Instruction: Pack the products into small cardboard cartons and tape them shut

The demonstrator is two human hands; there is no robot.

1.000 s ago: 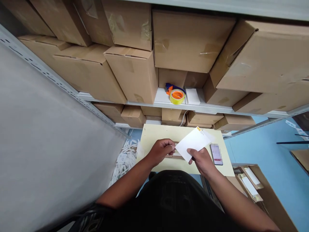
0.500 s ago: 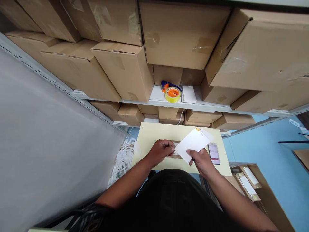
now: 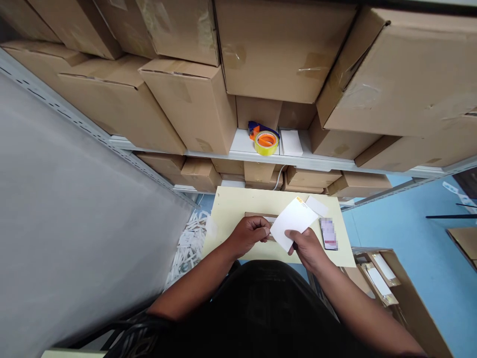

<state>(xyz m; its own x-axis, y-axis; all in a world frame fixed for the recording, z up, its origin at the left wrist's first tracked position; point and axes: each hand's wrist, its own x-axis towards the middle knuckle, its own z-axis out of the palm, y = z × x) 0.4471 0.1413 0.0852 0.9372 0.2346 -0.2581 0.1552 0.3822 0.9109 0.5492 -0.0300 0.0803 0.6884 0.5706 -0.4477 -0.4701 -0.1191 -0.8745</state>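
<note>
I sit at a small pale-yellow table (image 3: 231, 209). My right hand (image 3: 303, 247) grips the lower edge of a white envelope (image 3: 292, 221) held tilted above the table. My left hand (image 3: 250, 232) is closed in a pinch at the envelope's left corner, on a small white strip that I cannot make out clearly. Under my hands lies a flat brown cardboard piece (image 3: 257, 216). A phone (image 3: 329, 233) rests on the table to the right of my right hand.
Metal shelves in front hold many cardboard boxes (image 3: 283, 49). A yellow tape roll with an orange dispenser (image 3: 265, 140) and a white box (image 3: 291, 142) sit on the shelf. White paper scraps (image 3: 188, 246) litter the floor at left. An open carton (image 3: 387, 283) stands at right.
The view has shifted slightly. My hands and the envelope have stayed in nearly the same pose, drifting a little left and lower on the table.
</note>
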